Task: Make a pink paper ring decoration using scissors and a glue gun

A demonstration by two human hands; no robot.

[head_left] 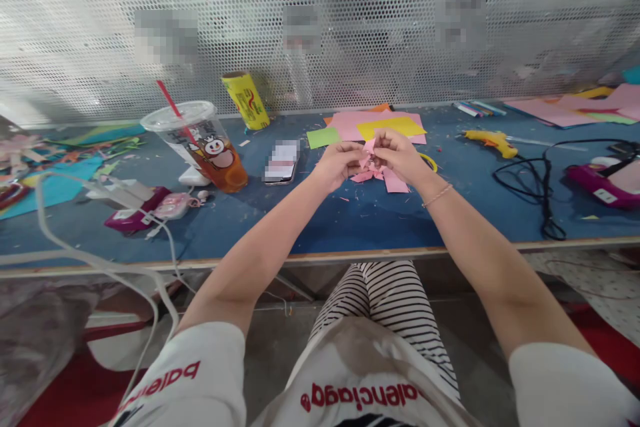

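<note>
Pinched in the fingertips of both the left hand (pixel 341 163) and the right hand (pixel 397 157), a small pink paper piece (pixel 369 146) sits over the blue tabletop (pixel 355 227) in the head view. Good handling probably calls for a light, even hold near its edges, lest it crease or tear. Pink paper scraps (pixel 397 181) lie beneath the hands; fingers hide the piece's full shape, so whether it touches them I cannot tell.
</note>
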